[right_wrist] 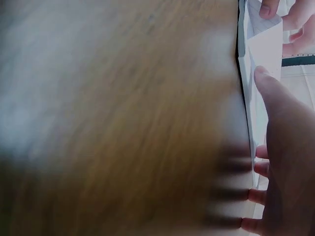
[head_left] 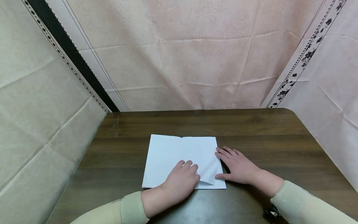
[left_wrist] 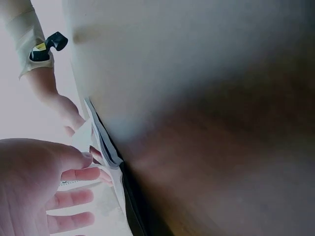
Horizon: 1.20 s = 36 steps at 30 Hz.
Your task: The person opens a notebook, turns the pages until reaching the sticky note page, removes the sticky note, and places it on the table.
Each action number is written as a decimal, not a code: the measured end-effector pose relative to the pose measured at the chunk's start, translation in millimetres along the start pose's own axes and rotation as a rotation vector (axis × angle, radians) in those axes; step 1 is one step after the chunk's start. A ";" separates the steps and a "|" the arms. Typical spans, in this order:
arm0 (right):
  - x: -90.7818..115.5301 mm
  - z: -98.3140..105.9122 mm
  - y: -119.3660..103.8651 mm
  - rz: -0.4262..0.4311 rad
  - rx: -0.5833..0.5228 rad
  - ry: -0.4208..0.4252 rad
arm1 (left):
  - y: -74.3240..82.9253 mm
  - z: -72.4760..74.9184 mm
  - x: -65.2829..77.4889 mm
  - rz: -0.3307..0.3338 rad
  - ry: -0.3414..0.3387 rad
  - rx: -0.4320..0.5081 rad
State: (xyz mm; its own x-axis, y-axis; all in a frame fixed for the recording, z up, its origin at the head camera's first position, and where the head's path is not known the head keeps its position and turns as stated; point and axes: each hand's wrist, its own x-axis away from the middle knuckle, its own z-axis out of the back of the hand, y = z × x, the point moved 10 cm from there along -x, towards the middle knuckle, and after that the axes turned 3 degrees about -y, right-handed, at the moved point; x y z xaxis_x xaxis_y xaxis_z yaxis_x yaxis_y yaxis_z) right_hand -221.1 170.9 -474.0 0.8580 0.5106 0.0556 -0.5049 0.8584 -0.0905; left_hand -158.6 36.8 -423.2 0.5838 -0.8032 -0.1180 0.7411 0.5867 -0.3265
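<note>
An open notebook [head_left: 162,158] with blank lined pages lies on the wooden table. Over its lower right page, my left hand [head_left: 181,180] pinches a paper sheet between thumb and index finger, and the sheet's lower corner is lifted and bent. That raised sheet [right_wrist: 266,49] shows as a white flap in the right wrist view. My right hand [head_left: 237,166] rests at the notebook's right edge, fingers extended and touching the border. Its thumb [right_wrist: 268,86] lies near the flap. The left fingertips are partly hidden in the head view.
The brown wooden table [head_left: 123,161] extends around the notebook on all sides. Patterned cloth [head_left: 195,62] hangs behind it, with more cloth at the left and right. A dark device [head_left: 272,214] is strapped on the right wrist.
</note>
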 end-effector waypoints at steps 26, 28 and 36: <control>5.2 2.8 0.2 0.031 -0.025 0.023 | -47.0 50.3 7.3 0.217 0.132 0.177; 5.4 2.5 0.0 0.037 -0.025 0.026 | -53.7 56.2 9.7 0.238 0.147 0.174; 4.3 -1.8 2.4 0.022 -0.033 -0.008 | -73.2 71.9 24.8 0.309 0.176 0.158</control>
State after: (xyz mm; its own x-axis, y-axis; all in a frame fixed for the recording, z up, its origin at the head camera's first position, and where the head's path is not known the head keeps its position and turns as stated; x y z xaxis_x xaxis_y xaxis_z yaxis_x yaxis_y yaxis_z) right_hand -218.5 175.0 -475.8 0.8457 0.5301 0.0613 -0.5204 0.8448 -0.1243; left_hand -174.5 -18.6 -334.7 0.7316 -0.5838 -0.3519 0.5894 0.8011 -0.1036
